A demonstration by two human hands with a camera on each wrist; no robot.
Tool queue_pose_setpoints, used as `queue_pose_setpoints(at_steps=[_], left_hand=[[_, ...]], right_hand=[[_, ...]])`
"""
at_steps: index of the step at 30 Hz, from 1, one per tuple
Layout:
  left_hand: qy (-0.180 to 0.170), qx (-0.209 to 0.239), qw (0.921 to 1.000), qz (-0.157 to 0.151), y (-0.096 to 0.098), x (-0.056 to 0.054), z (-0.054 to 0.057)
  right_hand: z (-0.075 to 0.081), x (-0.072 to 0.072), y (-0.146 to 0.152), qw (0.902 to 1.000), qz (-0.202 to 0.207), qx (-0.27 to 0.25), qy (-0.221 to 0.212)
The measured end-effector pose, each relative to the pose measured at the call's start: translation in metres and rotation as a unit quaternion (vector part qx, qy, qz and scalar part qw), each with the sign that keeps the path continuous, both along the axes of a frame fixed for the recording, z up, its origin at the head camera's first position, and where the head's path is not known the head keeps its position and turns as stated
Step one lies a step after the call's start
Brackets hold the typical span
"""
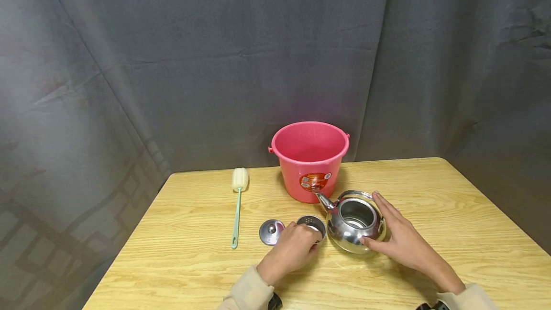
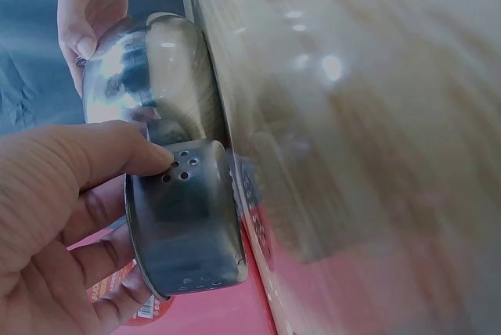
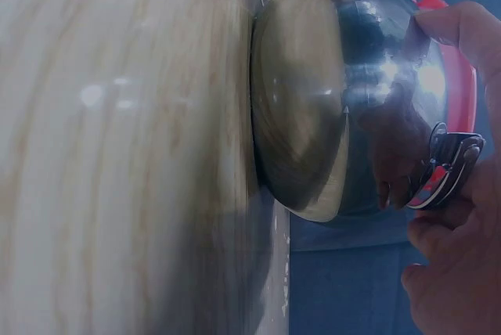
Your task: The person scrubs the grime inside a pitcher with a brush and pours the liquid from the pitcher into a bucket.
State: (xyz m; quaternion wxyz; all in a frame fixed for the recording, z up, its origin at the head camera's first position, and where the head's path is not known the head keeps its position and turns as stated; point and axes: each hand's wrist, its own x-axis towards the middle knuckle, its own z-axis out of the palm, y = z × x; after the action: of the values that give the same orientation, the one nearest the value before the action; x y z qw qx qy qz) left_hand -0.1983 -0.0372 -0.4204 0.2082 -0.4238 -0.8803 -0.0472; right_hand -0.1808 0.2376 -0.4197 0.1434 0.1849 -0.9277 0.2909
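My left hand (image 1: 294,246) pinches the rim of a small perforated steel tea strainer (image 2: 188,214), with the thumb on the outside near a cluster of holes and the fingers at its open side. The strainer stands upright, low at the tabletop, right beside a shiny steel teapot (image 1: 346,234). That teapot is lidless, and its spout points toward the bucket. My right hand (image 1: 402,237) holds the teapot from the right, thumb on the near side of the body and fingers at the raised handle (image 3: 454,167). Left of the strainer lies the round steel lid (image 1: 271,232), knob up.
A pink bucket (image 1: 287,169) with a red label stands behind the teapot, close to the spout tip. On the left, a sponge brush (image 1: 237,207) with a pale green handle lies lengthwise on the wooden table (image 1: 185,252). Grey curtains (image 1: 215,71) hang behind and at both sides.
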Motion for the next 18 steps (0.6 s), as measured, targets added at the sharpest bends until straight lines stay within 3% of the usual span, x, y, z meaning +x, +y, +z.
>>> queue_pose_setpoints(at_steps=[18], left_hand=[[-0.007,-0.014,0.9998,0.009,0.0013,-0.0018,-0.0008]], right_hand=[[-0.0007,-0.001,0.0019,1.0,0.006,-0.004,-0.003]])
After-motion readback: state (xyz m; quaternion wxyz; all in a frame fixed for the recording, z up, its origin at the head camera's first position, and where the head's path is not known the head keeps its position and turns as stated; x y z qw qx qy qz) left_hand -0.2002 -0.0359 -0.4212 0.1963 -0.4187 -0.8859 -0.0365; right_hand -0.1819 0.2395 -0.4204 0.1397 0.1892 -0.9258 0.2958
